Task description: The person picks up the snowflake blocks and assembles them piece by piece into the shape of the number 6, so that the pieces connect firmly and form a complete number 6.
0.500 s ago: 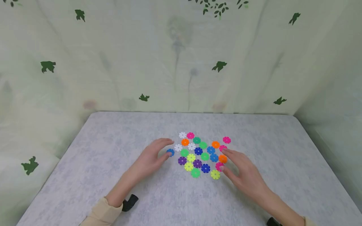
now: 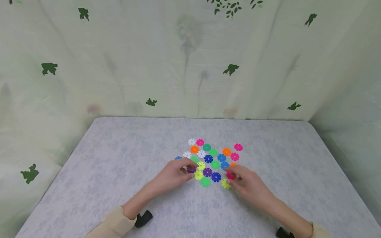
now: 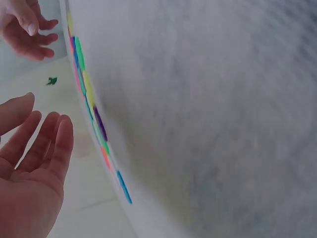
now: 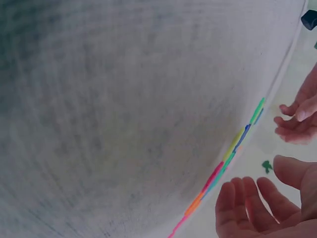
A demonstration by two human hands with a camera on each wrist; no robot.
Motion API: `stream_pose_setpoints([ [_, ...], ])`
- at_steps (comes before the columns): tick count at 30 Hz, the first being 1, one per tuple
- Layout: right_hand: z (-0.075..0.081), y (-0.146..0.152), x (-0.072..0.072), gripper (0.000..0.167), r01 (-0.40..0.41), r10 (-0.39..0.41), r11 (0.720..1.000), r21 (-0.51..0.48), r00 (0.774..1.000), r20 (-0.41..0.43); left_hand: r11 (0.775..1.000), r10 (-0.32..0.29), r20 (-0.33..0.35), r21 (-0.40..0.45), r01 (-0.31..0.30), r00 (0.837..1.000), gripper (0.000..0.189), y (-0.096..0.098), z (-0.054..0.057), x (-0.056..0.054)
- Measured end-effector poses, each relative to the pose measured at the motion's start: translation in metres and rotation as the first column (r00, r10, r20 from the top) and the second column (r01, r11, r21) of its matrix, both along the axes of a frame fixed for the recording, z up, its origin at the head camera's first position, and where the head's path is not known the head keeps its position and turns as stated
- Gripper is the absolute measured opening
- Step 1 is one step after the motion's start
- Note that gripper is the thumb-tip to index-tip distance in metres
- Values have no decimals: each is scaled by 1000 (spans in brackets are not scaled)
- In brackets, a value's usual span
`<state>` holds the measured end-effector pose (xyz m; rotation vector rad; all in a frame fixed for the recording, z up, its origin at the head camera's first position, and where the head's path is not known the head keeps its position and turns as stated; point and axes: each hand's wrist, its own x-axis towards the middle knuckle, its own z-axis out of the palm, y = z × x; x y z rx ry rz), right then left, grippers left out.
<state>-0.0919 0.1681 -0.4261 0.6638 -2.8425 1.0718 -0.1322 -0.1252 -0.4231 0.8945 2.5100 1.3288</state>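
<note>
Notched, flower-like plastic discs in many colours lie flat in a loose cluster on the table; a purple disc (image 2: 207, 172) and a dark blue disc (image 2: 216, 177) are near its front. Over the cluster's left side hovers my left hand (image 2: 172, 175), partly hiding another purple disc and a light blue disc (image 2: 178, 158). My right hand (image 2: 253, 188) is above the right side, its fingertips around a pink disc (image 2: 231, 175) and by a yellow disc (image 2: 226, 183). Both wrist views show loosely bent fingers, thumb apart, nothing held, above the table surface.
The grey mottled table (image 2: 134, 138) reaches back to a pale curtain (image 2: 190, 82) printed with green birds and leaves. A pink disc (image 2: 238, 147) lies at the cluster's back right. Black wrist devices (image 2: 144, 218) sit beneath the cuffs.
My left hand has moved right, over the discs' left edge. The right hand has shifted slightly left and its fingers have come closer together. The discs seem to lie as before.
</note>
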Motion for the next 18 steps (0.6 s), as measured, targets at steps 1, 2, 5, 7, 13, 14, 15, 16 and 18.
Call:
stream_pose_setpoints([
  [1, -1, 0, -1, 36, -7, 7, 1000, -1, 1000, 26, 1000, -6, 22, -5, 6, 1000, 25, 3, 0, 1],
  [2, -1, 0, -1, 34, -15, 15, 1000, 0, 999, 48, 1000, -11, 40, -12, 11, 999, 24, 6, -1, 1],
  [5, -4, 1, -2, 31, -29, 26, 999, 24, 994, 110, 998, -31, 67, -44, 34, 997, 23, 14, -4, 2],
  [7, -5, 1, -4, 30, -44, 38, 998, 35, 989, 142, 997, -38, 69, -64, 43, 997, 22, 17, -6, 2],
  [13, -7, 2, -11, 30, -86, 69, 993, 75, 974, 214, 993, -26, 38, -117, 31, 999, 19, 26, -13, 1],
  [14, -7, 2, -12, 31, -96, 76, 992, 81, 972, 221, 991, -20, 31, -128, 23, 999, 18, 27, -14, 0],
  [15, -7, 2, -13, 31, -108, 87, 990, 86, 971, 225, 990, -13, 25, -137, 16, 1000, 17, 28, -15, 0],
  [16, -7, 3, -15, 31, -121, 98, 989, 87, 969, 228, 989, -3, 21, -149, 6, 1000, 17, 30, -16, 0],
  [18, -7, 4, -16, 31, -140, 117, 986, 88, 966, 231, 985, 15, 9, -170, -13, 1000, 16, 33, -16, 1],
])
